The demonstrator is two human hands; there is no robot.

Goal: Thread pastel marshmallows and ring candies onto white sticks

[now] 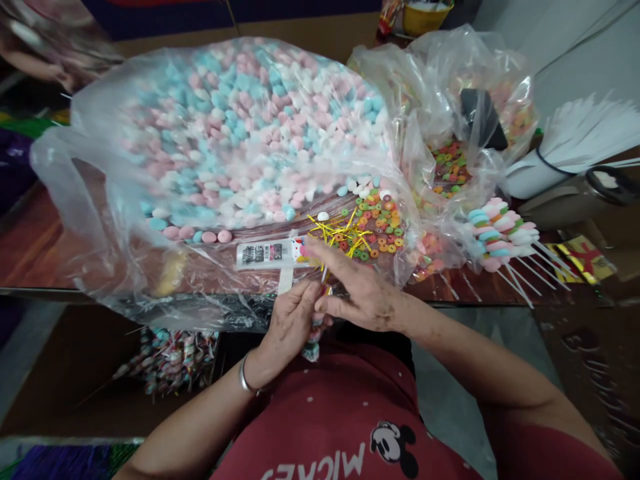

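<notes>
My left hand (293,317) is closed around a candy skewer (311,350) in clear wrap, its candy end toward my body. The thin white stick (325,272) points away from me, between my hands. My right hand (367,293) is beside it, index finger stretched forward and thumb apart, close to the left fingers; the contact between them is partly hidden. Just past my fingertips lie loose gold twist ties (343,233) and a stack of printed clear wrappers (265,254).
A big clear bag of pink, blue and white candies (240,133) spreads over the table, with ring candies (383,223) to its right. Assembled skewers (503,233) lie at right near a holder of white sticks (545,167). A box (45,373) below holds wrapped skewers (173,360). Another person's hand (57,75) shows far left.
</notes>
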